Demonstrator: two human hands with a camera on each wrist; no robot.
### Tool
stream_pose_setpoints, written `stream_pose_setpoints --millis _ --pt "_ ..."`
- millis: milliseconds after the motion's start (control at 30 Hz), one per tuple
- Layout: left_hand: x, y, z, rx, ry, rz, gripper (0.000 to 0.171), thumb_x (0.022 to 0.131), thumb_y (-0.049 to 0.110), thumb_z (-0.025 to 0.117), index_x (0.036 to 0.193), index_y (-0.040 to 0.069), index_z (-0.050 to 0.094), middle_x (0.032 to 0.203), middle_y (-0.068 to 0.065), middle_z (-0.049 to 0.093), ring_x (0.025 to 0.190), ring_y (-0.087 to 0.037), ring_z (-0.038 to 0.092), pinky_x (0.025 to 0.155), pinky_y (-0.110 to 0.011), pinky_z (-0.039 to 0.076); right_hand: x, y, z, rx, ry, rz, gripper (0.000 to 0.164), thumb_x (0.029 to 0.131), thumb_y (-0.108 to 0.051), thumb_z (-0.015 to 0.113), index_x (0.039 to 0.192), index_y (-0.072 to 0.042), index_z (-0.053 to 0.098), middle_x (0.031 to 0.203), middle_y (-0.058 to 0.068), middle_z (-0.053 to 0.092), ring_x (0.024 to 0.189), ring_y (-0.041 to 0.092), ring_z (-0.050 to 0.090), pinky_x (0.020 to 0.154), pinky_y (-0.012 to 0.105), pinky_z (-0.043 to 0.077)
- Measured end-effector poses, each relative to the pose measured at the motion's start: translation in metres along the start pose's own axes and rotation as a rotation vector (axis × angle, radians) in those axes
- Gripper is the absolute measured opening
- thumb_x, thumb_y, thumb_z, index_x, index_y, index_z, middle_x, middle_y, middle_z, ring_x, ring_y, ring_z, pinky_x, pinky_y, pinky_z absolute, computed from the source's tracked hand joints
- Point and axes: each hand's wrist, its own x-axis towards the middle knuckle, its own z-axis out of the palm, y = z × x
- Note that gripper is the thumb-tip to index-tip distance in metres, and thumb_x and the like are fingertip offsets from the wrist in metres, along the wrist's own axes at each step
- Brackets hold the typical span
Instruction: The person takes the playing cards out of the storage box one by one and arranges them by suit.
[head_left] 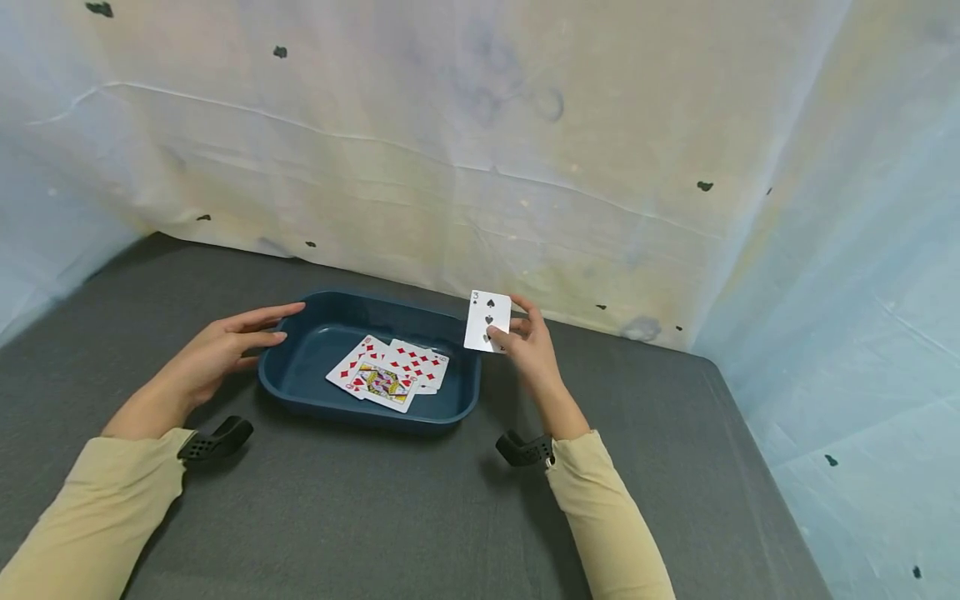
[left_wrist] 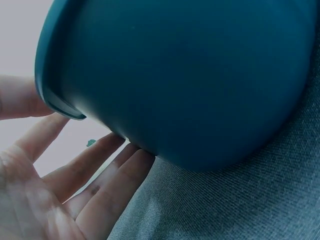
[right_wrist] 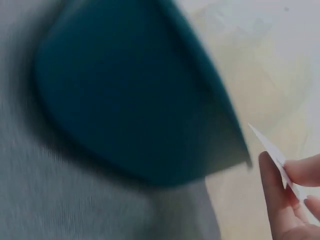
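Observation:
A three of spades playing card (head_left: 488, 310) is pinched between the thumb and fingers of my right hand (head_left: 534, 350), just beyond the right end of the blue tray (head_left: 330, 404). In the right wrist view the card (right_wrist: 270, 147) appears nearly edge-on. My left hand (head_left: 213, 358) touches the tray's left end, its fingers fairly straight. Seen from the left wrist, the fingertips (left_wrist: 112, 142) rest against the tray's outer wall (left_wrist: 190, 90). Inside the tray lie several overlapping face-up cards: a red face card (head_left: 384, 384) on top, with diamond cards (head_left: 420, 363) around it.
The tray stands on a dark grey tabletop (head_left: 360, 525). Behind it hangs a pale patterned sheet (head_left: 390, 167) with small dark spots. Another pale sheet (head_left: 862, 292) closes the right side. Black bands (head_left: 217, 439) are worn on both wrists.

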Motion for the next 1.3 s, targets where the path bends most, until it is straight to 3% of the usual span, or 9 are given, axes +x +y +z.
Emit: stream_pose_setpoints --millis 233,333,467,567,767,900,1100,1300 --pt "-0.001 0.001 0.0 -0.01 -0.004 -0.005 0.058 0.1 0.028 0.049 0.153 0.016 0.026 0.161 -0.013 0.006 0.143 -0.045 0.011 0.103 -0.075 0.018 0.014 0.019 -0.015 0.018 0.113 0.033 0.065 0.088 0.0 0.064 0.146 -0.014 0.037 0.099 0.012 0.059 0.079 0.012 0.059 0.072 0.025 0.049" --pt "-0.001 0.001 0.0 -0.012 -0.002 -0.003 0.059 0.1 0.029 0.05 0.152 0.016 0.026 0.161 -0.013 0.006 0.143 -0.045 0.011 0.103 -0.075 0.017 0.021 0.028 -0.02 -0.024 0.132 0.041 0.065 0.088 -0.002 0.064 0.146 -0.013 0.037 0.096 0.011 0.058 0.076 0.011 0.056 0.073 0.028 0.047" --pt "-0.001 0.0 0.001 -0.008 0.007 -0.004 0.06 0.1 0.031 0.051 0.152 0.015 0.026 0.161 -0.013 0.006 0.143 -0.046 0.011 0.103 -0.075 0.017 0.03 0.04 -0.026 -0.147 0.13 0.05 0.066 0.088 -0.005 0.067 0.146 -0.011 0.037 0.092 0.01 0.057 0.07 0.01 0.05 0.066 0.026 0.042" --pt "-0.001 0.0 0.002 -0.008 0.011 -0.006 0.061 0.099 0.031 0.051 0.152 0.015 0.026 0.161 -0.014 0.007 0.143 -0.046 0.011 0.103 -0.075 0.017 0.034 0.047 -0.029 -0.26 0.124 0.068 0.066 0.087 -0.007 0.068 0.145 -0.011 0.039 0.098 0.013 0.058 0.072 0.015 0.05 0.063 0.027 0.041" --pt "-0.002 0.0 0.001 -0.011 0.007 0.003 0.06 0.099 0.03 0.052 0.152 0.015 0.027 0.161 -0.014 0.008 0.143 -0.045 0.012 0.103 -0.075 0.018 0.037 0.053 -0.028 -0.49 0.134 0.095 0.061 0.084 -0.012 0.071 0.14 -0.007 0.046 0.117 0.022 0.058 0.101 0.032 0.058 0.081 0.041 0.05" --pt "-0.001 0.0 0.001 -0.016 0.006 0.008 0.059 0.099 0.029 0.052 0.152 0.015 0.028 0.161 -0.013 0.009 0.143 -0.044 0.012 0.103 -0.074 0.018 0.037 0.054 -0.026 -0.564 0.162 0.049 0.056 0.082 -0.011 0.072 0.134 0.0 0.052 0.116 0.023 0.058 0.103 0.035 0.058 0.087 0.045 0.049" --pt "0.0 -0.001 0.001 -0.016 0.01 0.006 0.06 0.099 0.029 0.052 0.152 0.015 0.027 0.161 -0.012 0.01 0.143 -0.043 0.013 0.104 -0.074 0.018 0.032 0.044 -0.017 -0.511 0.2 -0.022 0.045 0.084 -0.011 0.069 0.126 0.001 0.058 0.115 0.022 0.056 0.104 0.034 0.055 0.088 0.045 0.048" --pt "0.0 -0.001 0.001 -0.02 0.014 -0.001 0.06 0.099 0.029 0.052 0.152 0.016 0.028 0.161 -0.012 0.01 0.144 -0.043 0.012 0.104 -0.074 0.018 0.023 0.022 0.001 -0.328 0.181 -0.06 0.039 0.088 -0.013 0.068 0.124 -0.002 0.06 0.12 0.019 0.06 0.106 0.031 0.057 0.09 0.043 0.05"
